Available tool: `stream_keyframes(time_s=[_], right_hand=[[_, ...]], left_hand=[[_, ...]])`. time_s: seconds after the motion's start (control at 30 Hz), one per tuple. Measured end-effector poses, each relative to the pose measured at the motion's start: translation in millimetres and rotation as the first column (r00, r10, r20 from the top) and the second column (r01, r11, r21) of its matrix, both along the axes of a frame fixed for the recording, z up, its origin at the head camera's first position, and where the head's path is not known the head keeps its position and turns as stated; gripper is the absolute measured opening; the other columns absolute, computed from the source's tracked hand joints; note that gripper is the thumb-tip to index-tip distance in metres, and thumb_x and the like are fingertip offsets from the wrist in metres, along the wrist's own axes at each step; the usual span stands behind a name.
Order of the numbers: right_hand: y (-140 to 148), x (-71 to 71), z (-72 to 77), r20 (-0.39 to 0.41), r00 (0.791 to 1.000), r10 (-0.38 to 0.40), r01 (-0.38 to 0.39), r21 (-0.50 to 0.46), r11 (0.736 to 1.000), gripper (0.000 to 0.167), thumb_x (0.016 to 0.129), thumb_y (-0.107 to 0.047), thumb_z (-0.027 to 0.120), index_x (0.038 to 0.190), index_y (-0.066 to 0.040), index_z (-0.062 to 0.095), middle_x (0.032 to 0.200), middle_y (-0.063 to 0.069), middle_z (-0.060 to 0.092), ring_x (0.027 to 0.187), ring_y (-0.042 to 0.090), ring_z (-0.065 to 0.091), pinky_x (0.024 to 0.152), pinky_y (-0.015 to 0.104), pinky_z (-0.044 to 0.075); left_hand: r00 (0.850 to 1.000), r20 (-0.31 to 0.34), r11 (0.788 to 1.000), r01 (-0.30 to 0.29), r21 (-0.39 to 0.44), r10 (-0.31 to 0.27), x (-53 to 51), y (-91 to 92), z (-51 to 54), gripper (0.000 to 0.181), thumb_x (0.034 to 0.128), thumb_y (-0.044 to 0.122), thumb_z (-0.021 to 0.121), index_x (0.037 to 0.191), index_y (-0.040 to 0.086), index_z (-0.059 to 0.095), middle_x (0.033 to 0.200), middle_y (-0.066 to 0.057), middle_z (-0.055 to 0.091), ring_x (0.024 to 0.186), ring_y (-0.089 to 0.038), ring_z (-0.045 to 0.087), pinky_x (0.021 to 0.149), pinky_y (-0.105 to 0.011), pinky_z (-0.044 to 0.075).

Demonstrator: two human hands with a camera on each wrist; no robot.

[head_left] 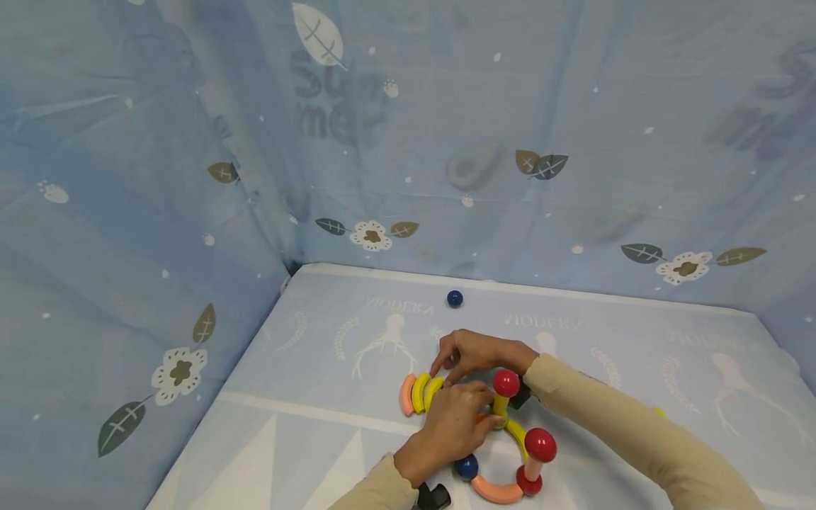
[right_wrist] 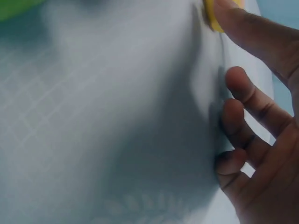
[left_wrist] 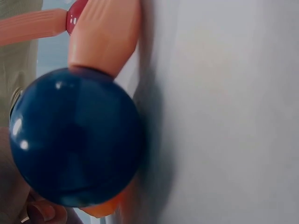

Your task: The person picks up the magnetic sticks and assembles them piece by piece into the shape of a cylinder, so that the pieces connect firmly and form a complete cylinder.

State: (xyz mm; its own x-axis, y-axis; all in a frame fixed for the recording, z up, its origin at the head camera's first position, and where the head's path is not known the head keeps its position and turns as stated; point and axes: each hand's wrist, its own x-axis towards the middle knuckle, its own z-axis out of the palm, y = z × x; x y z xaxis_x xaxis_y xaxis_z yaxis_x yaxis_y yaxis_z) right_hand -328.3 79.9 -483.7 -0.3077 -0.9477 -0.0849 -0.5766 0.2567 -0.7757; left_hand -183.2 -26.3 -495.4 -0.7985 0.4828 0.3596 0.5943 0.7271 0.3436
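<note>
A ring of curved rods and balls lies on the table, with a peach curved rod (head_left: pixel 497 490), a blue ball (head_left: pixel 467 467), a red ball (head_left: pixel 529 479) and a yellow curved rod (head_left: pixel 518 438). Two short uprights rise from it, each topped by a red ball (head_left: pixel 540 445). My left hand (head_left: pixel 454 423) grips the ring's far left side, around an orange curved rod (left_wrist: pixel 100 208) mostly hidden by the fingers. Beyond it, my right hand (head_left: pixel 474 352) pinches the end of a loose yellow curved rod (head_left: pixel 433 391) between thumb and index finger; its other fingers are loosely bent.
Left of that rod lie another yellow curved rod (head_left: pixel 418 392) and a peach one (head_left: pixel 406 394). A loose blue ball (head_left: pixel 455 298) sits near the table's back edge. Patterned cloth walls (head_left: pixel 408 142) enclose the back and left.
</note>
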Motion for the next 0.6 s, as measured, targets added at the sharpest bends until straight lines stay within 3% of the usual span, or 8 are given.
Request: stream_keyframes(time_s=[0.23, 0.4, 0.5, 0.6], right_hand=[[2.2, 3.6, -5.3, -0.011, 0.999, -0.043, 0.043, 0.005, 0.999, 0.021, 0.080, -0.007, 0.081, 0.099, -0.015, 0.079, 0.083, 0.000, 0.061, 0.071, 0.008, 0.053, 0.066, 0.024, 0.049], [16.0, 1.9, -5.2, -0.062, 0.993, -0.101, 0.102, 0.004, 0.995, 0.019, 0.081, -0.010, 0.081, 0.099, -0.017, 0.079, 0.080, -0.005, 0.059, 0.069, 0.007, 0.052, 0.067, 0.024, 0.050], [32.3, -1.5, -4.3, -0.103, 0.981, -0.166, 0.166, -0.005, 0.986, 0.018, 0.082, -0.013, 0.081, 0.099, -0.018, 0.078, 0.078, -0.008, 0.058, 0.070, 0.008, 0.052, 0.068, 0.025, 0.050], [53.0, -4.9, -5.8, -0.164, 0.954, -0.250, 0.250, -0.019, 0.968, 0.016, 0.082, -0.016, 0.080, 0.098, -0.018, 0.076, 0.078, -0.009, 0.057, 0.071, 0.010, 0.053, 0.068, 0.025, 0.049]], left_hand=[[1.000, 0.003, 1.000, 0.014, 0.014, -0.014, 2.7, -0.5, -0.3, 0.023, 0.0858, 0.038, 0.076, 0.095, 0.017, 0.076, 0.098, 0.009, 0.069, 0.080, 0.000, 0.061, 0.068, -0.013, 0.045], [1.000, 0.011, 1.000, 0.007, 0.007, -0.008, 2.6, 1.0, 0.6, 0.023, 0.0856, 0.038, 0.076, 0.095, 0.017, 0.076, 0.097, 0.010, 0.068, 0.079, -0.001, 0.061, 0.066, -0.014, 0.046], [1.000, 0.029, 1.000, -0.002, 0.005, 0.002, 1.5, 1.2, 0.6, 0.023, 0.0855, 0.038, 0.077, 0.096, 0.018, 0.076, 0.096, 0.012, 0.066, 0.078, 0.001, 0.060, 0.062, -0.014, 0.044], [0.999, 0.048, 1.000, -0.013, 0.002, 0.012, 0.4, 0.2, 0.5, 0.022, 0.0857, 0.038, 0.076, 0.097, 0.018, 0.076, 0.096, 0.014, 0.066, 0.076, 0.002, 0.059, 0.060, -0.014, 0.043]])
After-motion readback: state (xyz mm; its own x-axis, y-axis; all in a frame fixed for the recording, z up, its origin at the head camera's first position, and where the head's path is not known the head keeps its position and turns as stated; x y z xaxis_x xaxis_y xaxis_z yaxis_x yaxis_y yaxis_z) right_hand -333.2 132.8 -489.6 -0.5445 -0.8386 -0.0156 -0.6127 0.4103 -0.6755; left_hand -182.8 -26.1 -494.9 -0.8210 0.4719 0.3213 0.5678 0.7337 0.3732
